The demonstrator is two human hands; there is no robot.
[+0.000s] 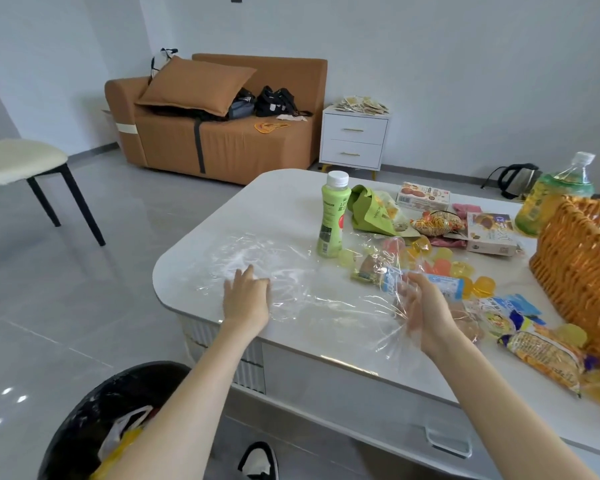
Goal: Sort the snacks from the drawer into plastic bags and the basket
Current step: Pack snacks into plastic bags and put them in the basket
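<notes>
left fingers (247, 277): straight, slightly spread, tips flat on the film; released, nothing grasped
left hand (246, 296): palm down, pressing the plastic bag (309, 299) onto the table (274, 202) near its front-left corner
right fingers (418, 291): raised, loosely spread, seen through film draped over them; creases fan out from the palm; whether they pinch the film, cannot tell
right hand (426, 313): upright on its edge, palm facing left, at the bag's right end
plastic bag: clear, crumpled; long axis runs left to right along the table's near edge, spanning both hands; left part lies flat, right end lifted at the right hand; which end is the mouth, cannot tell
jelly cups (440, 265): yellow and orange, loose, just beyond the right hand
blue-wrapped snack (430, 284): lying crosswise, behind the right fingers
noodle packet (544, 358): near edge, right of the right hand, long axis angled toward the viewer's right
green bottle (331, 220): upright, behind the bag
basket (582, 258): orange wicker, far right of the table
bin (94, 427): black, on the floor under the left forearm
</notes>
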